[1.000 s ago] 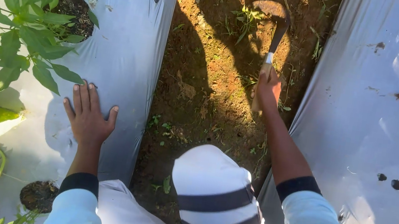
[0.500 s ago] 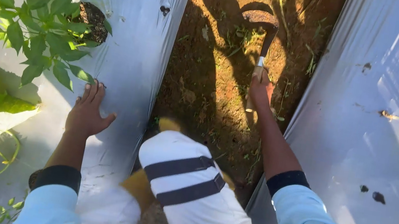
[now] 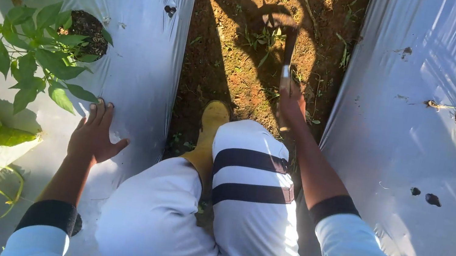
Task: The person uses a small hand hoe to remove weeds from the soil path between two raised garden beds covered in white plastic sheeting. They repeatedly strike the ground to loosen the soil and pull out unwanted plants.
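Right hand (image 3: 292,105): grip closed round hand hoe (image 3: 287,54), blade in furrow soil (image 3: 234,55) among weeds (image 3: 262,36). Left hand (image 3: 94,136): spread flat on silver mulch film (image 3: 145,71). Risk: a wide stroke likely slits film or nicks yellow boot (image 3: 210,122).

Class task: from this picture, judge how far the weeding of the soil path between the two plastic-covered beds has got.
Done: soil near the yellow boot looks mostly bare. In hand: the right hand grips a curved-bladed hoe over small weeds; the left hand rests flat on the plastic sheet. Left: green sprigs further up the path.
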